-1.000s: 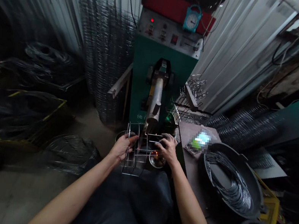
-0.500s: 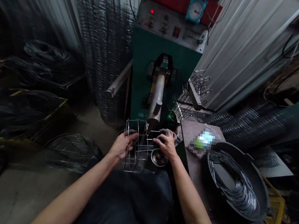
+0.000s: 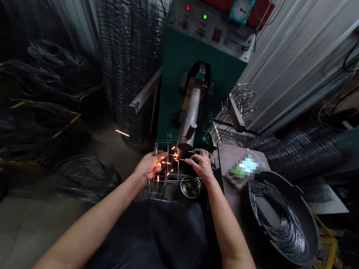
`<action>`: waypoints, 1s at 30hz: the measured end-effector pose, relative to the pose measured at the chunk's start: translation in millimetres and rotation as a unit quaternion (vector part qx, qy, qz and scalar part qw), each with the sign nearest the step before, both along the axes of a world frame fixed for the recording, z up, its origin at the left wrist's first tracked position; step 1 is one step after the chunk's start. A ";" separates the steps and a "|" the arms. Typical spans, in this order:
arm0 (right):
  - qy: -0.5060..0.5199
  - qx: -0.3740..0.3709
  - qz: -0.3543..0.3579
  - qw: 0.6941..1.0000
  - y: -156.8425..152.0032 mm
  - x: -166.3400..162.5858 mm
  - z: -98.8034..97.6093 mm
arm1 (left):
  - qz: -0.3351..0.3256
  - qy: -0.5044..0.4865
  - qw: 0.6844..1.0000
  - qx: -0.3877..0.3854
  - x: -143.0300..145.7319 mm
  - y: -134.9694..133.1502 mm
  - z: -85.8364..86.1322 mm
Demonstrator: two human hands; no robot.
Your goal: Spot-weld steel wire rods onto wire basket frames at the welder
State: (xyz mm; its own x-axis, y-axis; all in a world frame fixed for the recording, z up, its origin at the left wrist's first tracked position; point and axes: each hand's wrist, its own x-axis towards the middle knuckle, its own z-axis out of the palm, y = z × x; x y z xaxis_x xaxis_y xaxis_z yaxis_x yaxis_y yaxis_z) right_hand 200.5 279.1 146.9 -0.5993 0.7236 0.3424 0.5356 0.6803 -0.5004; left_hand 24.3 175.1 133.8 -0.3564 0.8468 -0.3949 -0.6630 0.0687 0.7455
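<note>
A small wire rack (image 3: 164, 183) of thin metal rods sits under the electrode arm (image 3: 190, 113) of a green spot welder (image 3: 179, 55). My left hand (image 3: 147, 166) grips the left side of this rack, fingers closed around its rods. To the right of the electrode tip, my right hand (image 3: 202, 165) pinches a thin metal wire (image 3: 189, 160) between thumb and fingers. Orange sparks (image 3: 176, 155) fly from the tip, between both hands. Whether the wire is joined to the rack cannot be made out. Just below my right hand stands a metal bowl (image 3: 190, 187) with small bits inside.
Black tubs (image 3: 246, 225) of curved wire rings and a blurred-out lit object (image 3: 245, 168) are on the right. Stacked wire grids (image 3: 121, 50) lean at the back left. Yellow-edged crates (image 3: 61, 132) and a round wire basket (image 3: 86, 178) stand on the left floor.
Sparks have appeared at the electrode tip, and a green light is lit on the welder panel. Both hands keep their grips; the rack has shifted only slightly.
</note>
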 end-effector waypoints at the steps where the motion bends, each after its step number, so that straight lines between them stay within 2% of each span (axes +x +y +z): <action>1: -0.002 0.002 0.000 1.000 -0.5 -1.1 0.6 | -0.003 -0.002 1.000 0.000 -0.5 1.4 -0.7; 4: 0.002 0.015 0.005 1.000 -5.2 2.2 2.8 | -0.017 -0.007 1.000 0.006 -1.4 1.5 -0.5; 7: 0.031 0.014 0.000 0.999 -11.5 27.0 2.4 | -0.043 -0.007 0.999 0.013 -4.6 -13.5 -1.2; 9: 0.052 -0.036 -0.010 0.998 -16.4 55.6 -0.4 | -0.066 -0.003 0.998 0.009 -10.5 -34.5 -5.5; 12: 0.071 -0.179 -0.001 0.981 -32.1 95.4 -2.2 | -0.090 0.013 0.996 -0.011 -26.4 -72.5 -15.2; 14: 0.096 -0.234 0.012 0.967 -51.1 103.6 4.0 | -0.101 0.037 0.993 -0.037 -38.7 -92.2 -16.1; 15: 0.115 -0.233 0.016 0.965 -62.5 99.9 9.9 | -0.100 0.072 0.990 -0.062 -43.6 -98.6 -12.6; 17: 0.154 -0.194 0.029 0.969 -85.9 79.4 26.2 | -0.055 0.220 0.969 -0.098 -47.0 -105.1 3.8; 18: 0.158 -0.168 0.044 0.972 -96.7 65.1 35.4 | -0.027 0.314 0.945 -0.091 -44.5 -106.4 16.3; 20: 0.130 -0.118 0.084 0.981 -114.9 36.7 53.5 | -0.003 0.468 0.884 -0.007 -30.8 -108.1 46.3; 22: 0.085 -0.058 0.107 0.989 -127.6 17.8 69.6 | -0.065 0.537 0.835 0.097 -10.8 -110.9 76.7; 24: 0.073 -0.005 0.105 0.992 -134.5 13.8 83.3 | -0.135 0.547 0.810 0.162 6.3 -114.1 102.1; 27: 0.113 0.029 0.117 0.986 -132.3 29.1 98.7 | -0.145 0.525 0.817 0.192 14.6 -113.1 127.5; 30: 0.145 0.042 0.099 0.983 -114.9 46.0 100.8 | -0.110 0.468 0.860 0.169 8.4 -100.1 136.5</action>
State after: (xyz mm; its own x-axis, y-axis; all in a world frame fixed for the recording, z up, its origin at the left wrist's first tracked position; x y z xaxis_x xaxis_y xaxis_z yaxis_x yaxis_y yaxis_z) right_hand 246.5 164.2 247.7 -0.5937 0.5636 0.5743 0.2304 0.8029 -0.5498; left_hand 32.7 75.1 270.3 -0.2016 0.9445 0.2595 0.2405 -0.2091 0.9479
